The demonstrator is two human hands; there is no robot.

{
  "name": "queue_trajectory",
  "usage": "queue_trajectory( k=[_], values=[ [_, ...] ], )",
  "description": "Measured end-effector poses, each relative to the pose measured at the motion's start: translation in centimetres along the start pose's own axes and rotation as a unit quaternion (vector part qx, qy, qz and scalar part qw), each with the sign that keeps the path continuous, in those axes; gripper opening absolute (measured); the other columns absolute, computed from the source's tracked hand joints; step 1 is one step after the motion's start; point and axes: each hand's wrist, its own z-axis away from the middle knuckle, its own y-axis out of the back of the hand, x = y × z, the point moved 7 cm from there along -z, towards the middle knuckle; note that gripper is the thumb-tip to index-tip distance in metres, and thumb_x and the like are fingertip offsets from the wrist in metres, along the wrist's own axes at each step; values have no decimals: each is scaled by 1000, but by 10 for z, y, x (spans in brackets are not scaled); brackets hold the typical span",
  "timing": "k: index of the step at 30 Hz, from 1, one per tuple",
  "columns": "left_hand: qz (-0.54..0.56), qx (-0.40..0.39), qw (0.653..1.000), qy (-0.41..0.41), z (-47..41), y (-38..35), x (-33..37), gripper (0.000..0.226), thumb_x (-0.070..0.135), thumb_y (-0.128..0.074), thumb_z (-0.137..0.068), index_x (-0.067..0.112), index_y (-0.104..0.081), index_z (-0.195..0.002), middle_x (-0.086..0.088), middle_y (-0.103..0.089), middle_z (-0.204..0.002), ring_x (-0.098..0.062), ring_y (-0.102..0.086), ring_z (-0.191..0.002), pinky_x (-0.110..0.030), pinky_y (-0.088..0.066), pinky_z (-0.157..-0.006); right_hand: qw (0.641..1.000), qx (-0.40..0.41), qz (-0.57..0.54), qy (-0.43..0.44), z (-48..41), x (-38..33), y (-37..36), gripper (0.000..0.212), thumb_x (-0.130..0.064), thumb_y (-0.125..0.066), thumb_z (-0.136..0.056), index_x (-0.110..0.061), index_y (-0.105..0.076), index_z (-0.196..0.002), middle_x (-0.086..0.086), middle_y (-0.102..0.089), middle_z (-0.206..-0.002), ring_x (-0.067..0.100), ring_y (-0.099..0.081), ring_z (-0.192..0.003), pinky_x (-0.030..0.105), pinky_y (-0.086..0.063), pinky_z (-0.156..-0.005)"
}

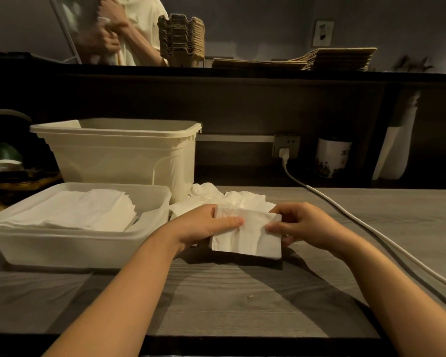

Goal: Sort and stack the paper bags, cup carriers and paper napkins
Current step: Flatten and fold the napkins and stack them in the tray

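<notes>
Both hands hold one folded white paper napkin (pixel 250 237) just above the grey wood-grain counter (pixel 216 300). The left hand (pixel 204 225) pinches its left edge, thumb on top and fingers beneath. The right hand (pixel 299 226) pinches its right edge likewise. The napkin's long axis runs left to right. The shallow translucent plastic tray (pixel 75 253), holding one flat stack of white napkins (pixel 72 210), lies to the left of the held napkin and nearer the left hand, so the placing move probably goes leftward. Just behind the hands lies one loose heap of white napkins (pixel 229 197), its sheets uncountable. On the dark upper shelf (pixel 242 73) stand one stack of brown pulp cup carriers (pixel 182 38) and one spread pile of flat brown paper bags (pixel 327 59).
</notes>
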Motion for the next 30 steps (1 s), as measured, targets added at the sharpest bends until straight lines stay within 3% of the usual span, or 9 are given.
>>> queue_trajectory(
  k=[7, 13, 17, 20, 25, 30],
  values=[
    [-56, 16, 998, 7, -1, 3, -1, 31, 41, -63, -84, 30, -56, -112, 4, -63, -113, -12, -59, -105, -32, -48, -94, 998, -45, -23, -38, -1, 4, -8, 19, -20, -62, -87, -18, -60, -106, -5, -64, -91, 6, -64, -79, 17, -54, -67],
    [-82, 31, 996, 2, 4, 4, 9, 32, 42, -59, -87, 29, -53, -115, 7, -60, -110, -10, -58, -101, -25, -51, -84, 993, -48, -101, -40, 1, 5, -7, 13, -20, -62, -86, -16, -61, -98, 0, -68, -94, 13, -69, -82, 24, -57, -71],
    [-167, 44, 985, -12, 8, 9, 36, 27, 39, -57, -90, 24, -50, -112, 7, -56, -94, -6, -57, -84, -15, -50, -63, 986, -42, -154, -44, 1, 4, -7, 14, -17, -60, -87, -14, -60, -101, 1, -66, -94, 7, -68, -76, 19, -53, -64],
    [-211, 35, 977, -20, 11, 16, 58, 20, 36, -55, -92, 25, -48, -107, 8, -55, -86, -5, -57, -71, -11, -46, -49, 962, -49, -268, -32, 2, -1, -10, 29, -20, -62, -80, -12, -60, -108, 2, -68, -98, 11, -69, -84, 20, -54, -67],
    [-218, -7, 976, 28, 25, 41, 68, 28, 36, -58, -89, 21, -55, -112, 1, -63, -92, -9, -62, -74, -18, -51, -59, 918, -67, -390, -14, 0, -20, -26, 42, -21, -63, -72, -6, -58, -111, 6, -69, -96, 17, -67, -86, 23, -55, -68],
    [-172, -19, 981, 85, 39, 74, 63, 18, 24, -61, -87, 18, -58, -104, -1, -63, -89, -6, -62, -67, -15, -50, -55, 915, -62, -397, -28, -8, -40, -41, 25, -14, -62, -84, -5, -58, -107, 11, -67, -99, 17, -67, -82, 21, -55, -65]
  ],
)
